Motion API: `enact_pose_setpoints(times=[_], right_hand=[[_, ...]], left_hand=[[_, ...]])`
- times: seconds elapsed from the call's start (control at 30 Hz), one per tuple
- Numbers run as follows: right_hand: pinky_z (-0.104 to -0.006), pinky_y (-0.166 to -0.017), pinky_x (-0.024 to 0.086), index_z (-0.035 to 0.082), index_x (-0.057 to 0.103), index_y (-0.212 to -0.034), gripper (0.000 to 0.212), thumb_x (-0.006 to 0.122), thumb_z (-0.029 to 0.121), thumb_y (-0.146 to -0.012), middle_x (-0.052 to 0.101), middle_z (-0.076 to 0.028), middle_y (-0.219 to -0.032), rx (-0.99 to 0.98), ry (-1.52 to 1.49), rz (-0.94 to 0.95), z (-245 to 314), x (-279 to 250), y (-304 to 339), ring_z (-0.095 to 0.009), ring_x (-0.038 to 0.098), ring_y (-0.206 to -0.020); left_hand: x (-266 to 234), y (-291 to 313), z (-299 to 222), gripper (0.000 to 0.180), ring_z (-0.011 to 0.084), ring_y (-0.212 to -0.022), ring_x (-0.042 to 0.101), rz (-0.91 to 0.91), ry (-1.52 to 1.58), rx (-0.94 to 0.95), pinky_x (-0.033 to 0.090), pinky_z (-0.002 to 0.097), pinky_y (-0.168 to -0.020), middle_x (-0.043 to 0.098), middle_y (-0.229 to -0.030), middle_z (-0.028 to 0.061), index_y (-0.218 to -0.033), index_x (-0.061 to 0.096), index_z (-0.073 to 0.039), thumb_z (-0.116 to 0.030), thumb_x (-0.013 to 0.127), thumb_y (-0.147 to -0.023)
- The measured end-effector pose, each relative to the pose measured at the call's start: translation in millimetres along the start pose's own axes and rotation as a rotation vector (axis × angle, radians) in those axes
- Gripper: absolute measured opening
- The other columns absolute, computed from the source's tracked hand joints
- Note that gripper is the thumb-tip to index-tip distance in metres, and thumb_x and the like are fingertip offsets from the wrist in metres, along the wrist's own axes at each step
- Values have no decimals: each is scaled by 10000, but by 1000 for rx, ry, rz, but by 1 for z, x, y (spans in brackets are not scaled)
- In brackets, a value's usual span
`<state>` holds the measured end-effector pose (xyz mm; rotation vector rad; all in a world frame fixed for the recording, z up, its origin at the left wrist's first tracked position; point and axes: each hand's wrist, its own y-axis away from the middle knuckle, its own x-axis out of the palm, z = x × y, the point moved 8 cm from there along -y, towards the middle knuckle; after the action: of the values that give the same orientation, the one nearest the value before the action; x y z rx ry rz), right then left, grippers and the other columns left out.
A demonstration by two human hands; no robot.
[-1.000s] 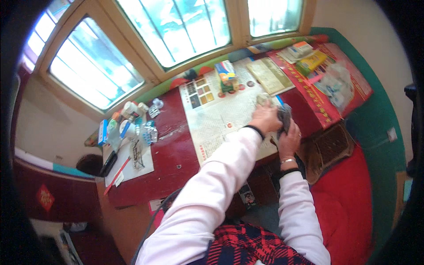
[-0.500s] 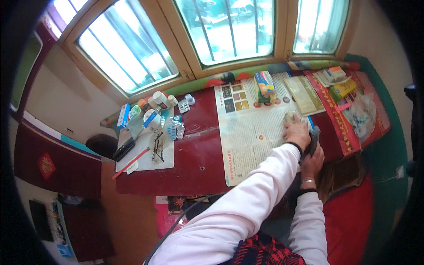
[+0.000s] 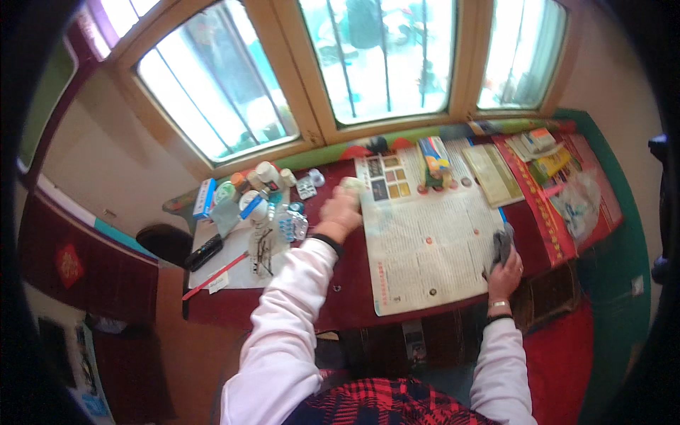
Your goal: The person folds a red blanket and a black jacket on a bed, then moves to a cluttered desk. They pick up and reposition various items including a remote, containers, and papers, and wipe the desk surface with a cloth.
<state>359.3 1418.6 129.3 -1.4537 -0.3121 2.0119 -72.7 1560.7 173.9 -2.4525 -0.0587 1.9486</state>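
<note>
My left hand (image 3: 341, 211), smeared by motion, is over the dark red tabletop at the left edge of a large printed sheet (image 3: 432, 262). Its fingers are closed round a small pale rounded thing (image 3: 352, 184) whose kind I cannot make out. At the sheet's right edge, my right hand (image 3: 506, 275) grips a dark grey cloth (image 3: 502, 244), bunched up and touching the paper. A colourful carton (image 3: 434, 156) and a small green item (image 3: 438, 178) beside it stand on the far part of the sheet.
To the left are pill bottles (image 3: 268, 173), blister packs (image 3: 292, 224), glasses (image 3: 262, 253), a black case (image 3: 205, 253) and a red stick (image 3: 216, 275). A pale booklet (image 3: 492, 173) and a plastic bag (image 3: 577, 205) lie to the right. Barred windows (image 3: 379, 57) rise behind the table.
My left hand has swung left from beside the right hand to the sheet's left edge, carrying the pale thing. My right hand stays near the right edge with the cloth.
</note>
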Motion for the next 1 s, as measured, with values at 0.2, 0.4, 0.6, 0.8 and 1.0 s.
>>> enact_pose_setpoints(times=[0.2,0.4,0.6,0.8,1.0], right_hand=[[-455,-905,368,70,450,-1240,496,512,64,-749,500,-169,-1151,-50,24,-26,4,-3,2,-358,473,-1064],[-455,-888,371,65,455,-1234,504,510,73,-733,495,-170,-1142,-64,27,-36,10,-7,1,-364,474,-1032],[-451,-889,365,67,452,-1239,512,513,85,-732,486,-164,-1144,-87,51,-22,12,-9,2,-362,463,-1036],[-458,-911,359,73,446,-1248,532,523,77,-721,478,-163,-1174,-107,70,-8,5,-2,4,-361,461,-1062],[-456,-909,366,69,435,-1263,532,505,75,-736,490,-184,-1170,-79,32,39,-1,3,3,-369,462,-1068]], left_hand=[[1,-9,47,612,397,-1129,446,176,-81,-148,419,482,-891,415,-1227,160,-1255,431,-114,-169,621,-675],[-1,-52,-110,610,353,-1200,378,-120,63,206,374,431,-975,390,-1296,191,-1219,448,-41,-349,642,-730],[6,-92,-225,735,383,-1279,284,-115,234,101,374,553,-919,258,-1424,157,-1348,341,-136,-419,635,-737],[48,-93,-220,815,430,-1307,188,174,223,-48,320,650,-923,146,-1475,130,-1395,266,-229,-377,665,-699],[50,-86,-202,807,410,-1333,144,187,247,-122,295,678,-914,109,-1483,120,-1388,277,-249,-402,668,-699]])
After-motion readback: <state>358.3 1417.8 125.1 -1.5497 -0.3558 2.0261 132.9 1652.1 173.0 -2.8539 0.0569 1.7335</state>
